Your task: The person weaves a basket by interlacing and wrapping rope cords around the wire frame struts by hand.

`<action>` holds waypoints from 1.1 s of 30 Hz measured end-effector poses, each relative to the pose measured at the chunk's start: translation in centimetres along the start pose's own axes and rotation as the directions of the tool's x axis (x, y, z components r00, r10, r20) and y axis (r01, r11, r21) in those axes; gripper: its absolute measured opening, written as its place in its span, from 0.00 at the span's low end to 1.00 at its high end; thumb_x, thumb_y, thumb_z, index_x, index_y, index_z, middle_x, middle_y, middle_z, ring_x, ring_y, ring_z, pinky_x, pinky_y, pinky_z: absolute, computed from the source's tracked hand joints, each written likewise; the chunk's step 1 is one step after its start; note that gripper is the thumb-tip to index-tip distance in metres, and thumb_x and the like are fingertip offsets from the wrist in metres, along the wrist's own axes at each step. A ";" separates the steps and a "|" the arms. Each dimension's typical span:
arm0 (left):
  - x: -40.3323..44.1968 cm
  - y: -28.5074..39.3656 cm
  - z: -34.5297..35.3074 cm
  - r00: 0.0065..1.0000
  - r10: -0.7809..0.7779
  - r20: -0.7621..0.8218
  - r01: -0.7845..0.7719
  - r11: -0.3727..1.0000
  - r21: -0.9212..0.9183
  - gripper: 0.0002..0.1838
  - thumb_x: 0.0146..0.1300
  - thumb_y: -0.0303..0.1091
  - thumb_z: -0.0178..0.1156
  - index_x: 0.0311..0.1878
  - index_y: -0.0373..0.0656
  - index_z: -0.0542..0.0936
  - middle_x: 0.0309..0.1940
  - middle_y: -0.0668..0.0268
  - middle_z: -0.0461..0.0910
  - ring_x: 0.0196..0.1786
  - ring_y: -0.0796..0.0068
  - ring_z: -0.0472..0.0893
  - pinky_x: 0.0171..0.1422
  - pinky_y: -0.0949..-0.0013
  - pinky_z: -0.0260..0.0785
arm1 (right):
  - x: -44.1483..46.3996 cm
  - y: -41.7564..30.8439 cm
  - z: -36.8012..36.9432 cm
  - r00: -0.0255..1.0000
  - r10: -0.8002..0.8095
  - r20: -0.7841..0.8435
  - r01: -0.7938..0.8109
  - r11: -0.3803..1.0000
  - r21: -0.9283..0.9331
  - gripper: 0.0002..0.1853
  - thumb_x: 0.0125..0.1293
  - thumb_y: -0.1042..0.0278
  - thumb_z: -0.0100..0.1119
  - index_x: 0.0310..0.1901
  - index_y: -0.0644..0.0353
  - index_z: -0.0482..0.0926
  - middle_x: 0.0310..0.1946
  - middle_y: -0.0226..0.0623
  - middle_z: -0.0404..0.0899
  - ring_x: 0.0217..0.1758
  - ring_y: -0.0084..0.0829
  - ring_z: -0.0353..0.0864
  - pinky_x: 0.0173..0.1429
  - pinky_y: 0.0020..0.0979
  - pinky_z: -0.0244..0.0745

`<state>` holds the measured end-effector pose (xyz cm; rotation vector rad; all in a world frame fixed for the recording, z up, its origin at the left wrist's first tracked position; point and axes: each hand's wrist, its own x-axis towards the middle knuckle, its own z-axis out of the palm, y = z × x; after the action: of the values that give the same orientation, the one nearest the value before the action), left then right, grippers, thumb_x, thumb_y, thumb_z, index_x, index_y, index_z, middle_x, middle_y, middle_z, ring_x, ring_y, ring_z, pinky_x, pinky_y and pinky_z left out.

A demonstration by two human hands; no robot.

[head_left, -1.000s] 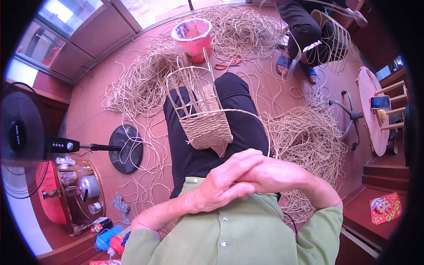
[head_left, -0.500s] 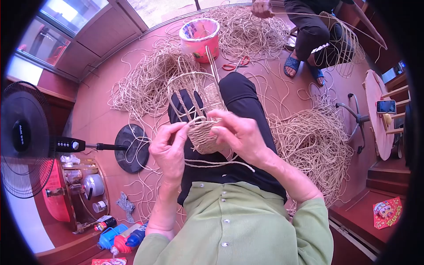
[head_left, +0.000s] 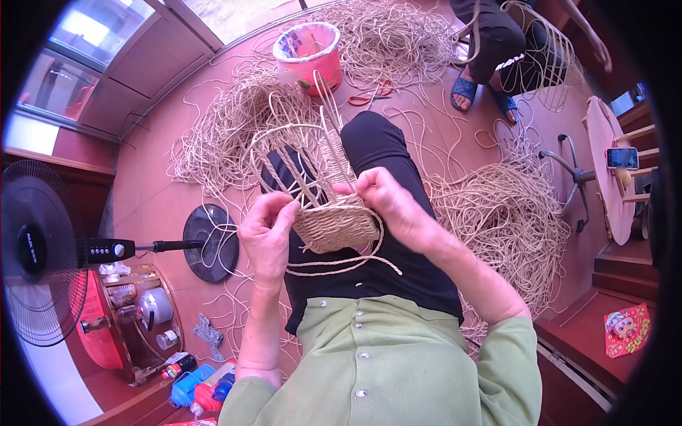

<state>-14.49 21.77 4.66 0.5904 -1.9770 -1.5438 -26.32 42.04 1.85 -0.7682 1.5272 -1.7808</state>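
A partly woven basket (head_left: 335, 231) of tan twisted cord rests across my lap, its open frame of cord-wrapped bars pointing away from me. At the left corner of the woven panel, the thumb and fingers of my left hand (head_left: 266, 231) pinch the basket's edge. My right hand (head_left: 395, 207) is closed on a cord (head_left: 381, 231) by the right corner; its fingertips are partly hidden behind the rim. This cord loops down beside the panel. A loose cord end (head_left: 387, 263) lies over my dark trousers, below the basket.
Large heaps of cord (head_left: 497, 234) cover the floor on both sides. Ahead stand a pink bucket (head_left: 320, 71) and red-handled scissors (head_left: 373, 94). A fan (head_left: 42, 248) is at left. Another person's sandalled feet (head_left: 465, 96) and a wire frame (head_left: 550, 67) are at upper right.
The basket has turned so that more of its woven panel faces me. My right hand has moved up and right, with the cord now looped at the right corner.
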 end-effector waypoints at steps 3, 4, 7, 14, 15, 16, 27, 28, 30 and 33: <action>0.2 0.6 -0.4 0.999 0.025 0.037 -0.030 0.990 0.135 0.05 0.65 0.21 0.70 0.36 0.37 0.82 0.28 0.76 0.81 0.31 0.88 0.79 0.36 0.80 0.70 | -0.1 -1.2 1.3 1.000 -0.011 -0.009 0.011 0.999 -0.042 0.51 0.61 0.12 0.44 0.58 0.61 0.60 0.67 0.56 0.73 0.73 0.35 0.69 0.77 0.39 0.62; 0.3 1.0 -0.5 0.996 0.049 0.070 -0.063 0.973 0.223 0.05 0.64 0.21 0.70 0.37 0.38 0.82 0.28 0.76 0.81 0.31 0.88 0.79 0.36 0.80 0.70 | 0.5 -0.9 1.4 0.999 -0.029 -0.016 0.028 0.999 -0.038 0.50 0.62 0.12 0.43 0.57 0.61 0.60 0.67 0.57 0.73 0.73 0.35 0.69 0.77 0.39 0.62; 0.5 1.0 -0.6 0.982 0.149 0.120 -0.185 0.903 0.388 0.05 0.63 0.21 0.71 0.39 0.39 0.83 0.28 0.72 0.81 0.30 0.86 0.77 0.35 0.78 0.70 | 1.8 -0.7 1.8 0.997 -0.072 -0.036 0.074 0.996 0.055 0.49 0.62 0.12 0.41 0.55 0.60 0.62 0.58 0.50 0.76 0.68 0.34 0.74 0.74 0.38 0.67; 0.4 2.8 0.8 0.726 0.566 0.389 -0.664 0.432 0.610 0.16 0.51 0.21 0.76 0.45 0.46 0.88 0.45 0.66 0.78 0.48 0.69 0.77 0.50 0.67 0.71 | 1.7 0.0 1.9 0.999 -0.013 -0.052 0.022 0.983 0.182 0.46 0.64 0.14 0.42 0.54 0.58 0.64 0.50 0.39 0.75 0.62 0.29 0.77 0.70 0.36 0.70; 0.7 3.0 0.8 0.694 0.558 0.455 -0.702 0.387 0.597 0.18 0.49 0.21 0.76 0.45 0.47 0.89 0.47 0.66 0.78 0.50 0.66 0.77 0.52 0.65 0.71 | 1.8 0.3 1.8 0.998 -0.022 -0.056 0.031 0.986 0.163 0.45 0.64 0.14 0.42 0.54 0.58 0.64 0.50 0.39 0.76 0.61 0.29 0.77 0.70 0.36 0.71; 1.1 3.2 0.7 0.694 0.558 0.455 -0.706 0.405 0.581 0.16 0.48 0.22 0.76 0.42 0.46 0.89 0.45 0.65 0.78 0.49 0.66 0.77 0.54 0.61 0.71 | 1.9 0.4 1.8 0.997 -0.034 -0.064 0.043 0.989 0.144 0.45 0.65 0.15 0.42 0.55 0.58 0.65 0.50 0.39 0.76 0.61 0.29 0.78 0.69 0.35 0.71; -1.4 3.8 3.0 0.832 0.502 0.235 -0.555 0.749 0.363 0.12 0.61 0.14 0.67 0.46 0.37 0.83 0.38 0.64 0.79 0.34 0.78 0.79 0.39 0.74 0.73 | -0.1 -1.0 1.5 0.982 -0.080 -0.169 0.062 0.992 -0.111 0.14 0.79 0.61 0.54 0.50 0.65 0.81 0.36 0.37 0.84 0.37 0.21 0.79 0.46 0.31 0.76; -1.4 3.4 3.8 0.818 0.536 0.207 -0.572 0.723 0.389 0.12 0.61 0.14 0.68 0.46 0.37 0.83 0.37 0.65 0.79 0.32 0.79 0.78 0.37 0.75 0.72 | 0.0 -0.9 1.3 0.986 -0.076 -0.146 0.058 0.991 -0.120 0.14 0.78 0.64 0.54 0.53 0.64 0.82 0.35 0.37 0.83 0.37 0.22 0.79 0.46 0.31 0.76; -0.9 2.2 4.9 0.775 0.602 0.190 -0.617 0.657 0.433 0.11 0.60 0.16 0.70 0.43 0.38 0.81 0.35 0.67 0.79 0.30 0.80 0.77 0.34 0.75 0.71 | 0.5 -0.9 0.7 0.996 0.011 -0.092 -0.022 0.993 -0.116 0.15 0.78 0.65 0.53 0.55 0.65 0.82 0.36 0.39 0.85 0.39 0.24 0.82 0.48 0.32 0.77; -0.4 1.2 5.7 0.753 0.595 0.280 -0.630 0.531 0.567 0.12 0.59 0.15 0.67 0.45 0.38 0.82 0.37 0.64 0.82 0.32 0.72 0.81 0.39 0.69 0.77 | 1.0 -1.1 0.6 0.997 -0.023 -0.076 0.013 0.991 -0.130 0.16 0.77 0.67 0.54 0.57 0.66 0.82 0.40 0.46 0.88 0.45 0.28 0.87 0.52 0.34 0.79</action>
<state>-18.04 26.46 4.73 0.0324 -2.3839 -0.4261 -26.55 40.94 3.00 -0.7852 1.7053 -1.7565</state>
